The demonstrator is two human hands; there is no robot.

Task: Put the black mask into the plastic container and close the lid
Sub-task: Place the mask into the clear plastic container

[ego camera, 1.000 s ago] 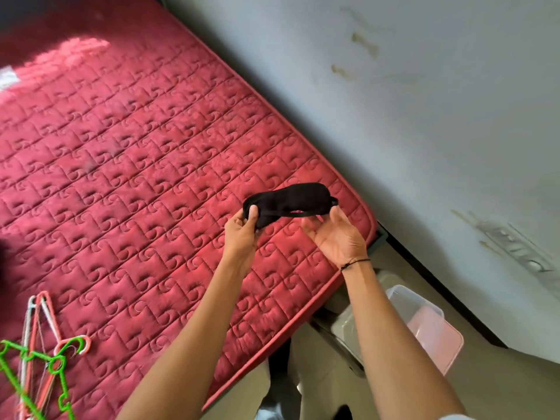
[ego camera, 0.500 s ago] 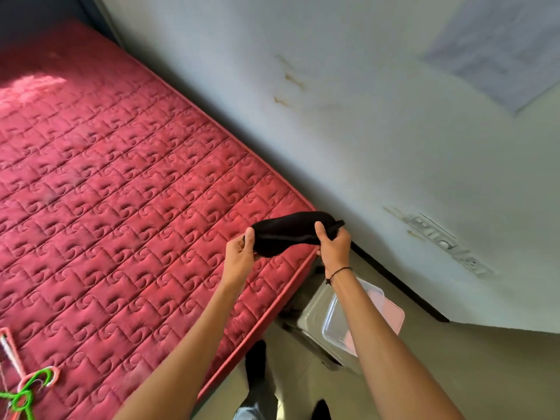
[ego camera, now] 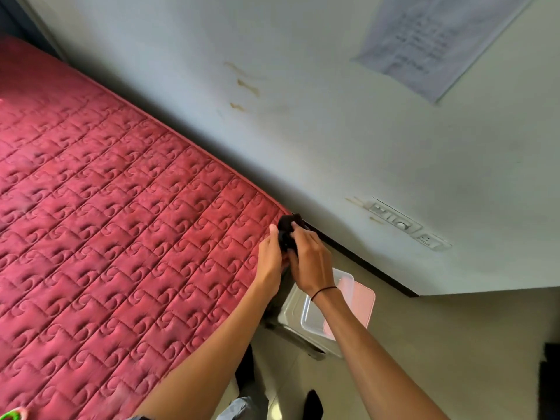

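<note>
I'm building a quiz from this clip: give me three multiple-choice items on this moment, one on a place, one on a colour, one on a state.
1. Where is the plastic container?
A. on the mattress
B. on a low stand beside the mattress
C. on the person's lap

2. What colour is the lid?
A. pink
B. green
C. black

3. What state is the black mask in?
A. spread flat
B. inside the container
C. bunched between both hands

Key: 1 B, it sits off the bed's corner; 2 A, a pink panel lies by the clear tub; 3 C, left hand and right hand pinch it.
</note>
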